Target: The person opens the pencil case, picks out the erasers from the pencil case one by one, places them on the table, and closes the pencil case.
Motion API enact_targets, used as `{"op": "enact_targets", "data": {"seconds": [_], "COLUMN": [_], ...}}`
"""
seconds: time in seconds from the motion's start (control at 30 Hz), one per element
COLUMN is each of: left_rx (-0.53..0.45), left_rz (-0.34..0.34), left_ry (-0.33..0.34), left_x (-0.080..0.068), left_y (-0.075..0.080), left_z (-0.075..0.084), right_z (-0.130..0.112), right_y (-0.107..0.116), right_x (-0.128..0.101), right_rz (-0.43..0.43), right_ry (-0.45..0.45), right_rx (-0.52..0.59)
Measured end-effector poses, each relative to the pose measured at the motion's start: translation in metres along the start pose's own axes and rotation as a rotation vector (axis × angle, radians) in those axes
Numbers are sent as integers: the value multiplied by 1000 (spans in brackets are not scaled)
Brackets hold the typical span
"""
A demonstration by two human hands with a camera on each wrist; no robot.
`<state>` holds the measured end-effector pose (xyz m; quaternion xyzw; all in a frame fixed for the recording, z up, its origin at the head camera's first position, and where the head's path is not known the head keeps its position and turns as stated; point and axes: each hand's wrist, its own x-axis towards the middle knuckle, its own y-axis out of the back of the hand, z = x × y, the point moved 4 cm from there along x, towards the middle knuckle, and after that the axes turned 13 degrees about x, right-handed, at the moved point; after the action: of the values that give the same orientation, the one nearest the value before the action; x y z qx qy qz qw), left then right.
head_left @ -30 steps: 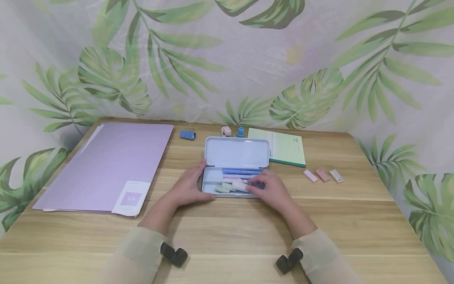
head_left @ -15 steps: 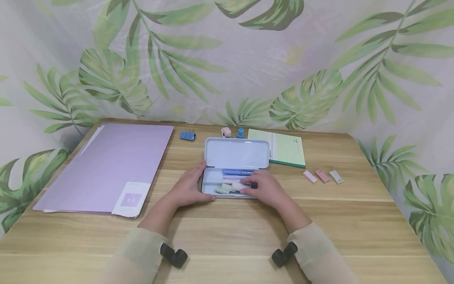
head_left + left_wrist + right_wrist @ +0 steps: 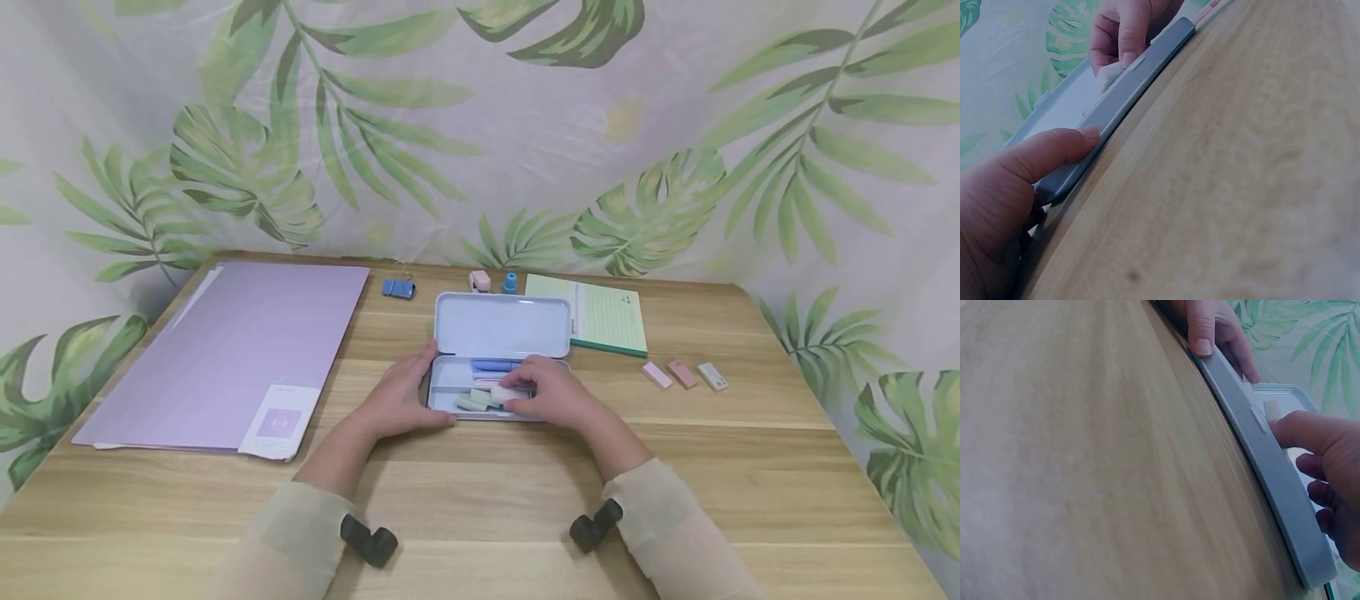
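far left on the counter (image 3: 480,492) lies a big purple folder (image 3: 225,350), flat, with a white label at its near corner. just past its far right corner sits a blue clip (image 3: 398,288). now the left hand (image 3: 397,398): it grips the left end of the open pencil case (image 3: 454,398), thumb curled along the near edge, fingers round the far side. the case sits mid-counter, lid (image 3: 501,324) standing up behind the tray. inside, blue and pink pens (image 3: 491,366) lie along the back, pale green erasers (image 3: 472,402) toward the front. the right hand (image 3: 551,392) is in the tray, fingers bent over and pinching a white eraser (image 3: 508,393), thumb on the front wall. behind the lid, a small pink thing and a blue one (image 3: 510,282), too small to name. right of that a green notepad (image 3: 603,315), touching the lid's corner. further right, three little blocks (image 3: 681,374) in a row, well apart from the case.
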<state>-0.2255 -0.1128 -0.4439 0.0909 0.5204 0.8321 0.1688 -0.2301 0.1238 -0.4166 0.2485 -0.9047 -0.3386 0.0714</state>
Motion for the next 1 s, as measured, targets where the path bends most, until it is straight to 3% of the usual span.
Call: {"op": "enact_targets", "data": {"seconds": [0.17,0.33,0.5,0.63,0.83,1.0], "left_rx": [-3,1,0,-4,-10,-10], "left_rz": [5,13,14,13,24,17], "left_ry": [-3,-11,-11,-14,-19,-7], "left_x": [0,1,0,1,2,2], "left_y": [-1,0,1,1,0,0], "left_z": [1,2,1,1,0,-1], "right_z": [3,5,11,30,75,102], "right_y": [0,8,27,47,81,99], "right_x": [-5,-17,-38,-62,-108,-139], "right_rz": [56,166,285,398,578,638], "right_ry": [-37,-46,-30,-71,-208,-352], "right_rx": [89,164,135,82,-4,-13]}}
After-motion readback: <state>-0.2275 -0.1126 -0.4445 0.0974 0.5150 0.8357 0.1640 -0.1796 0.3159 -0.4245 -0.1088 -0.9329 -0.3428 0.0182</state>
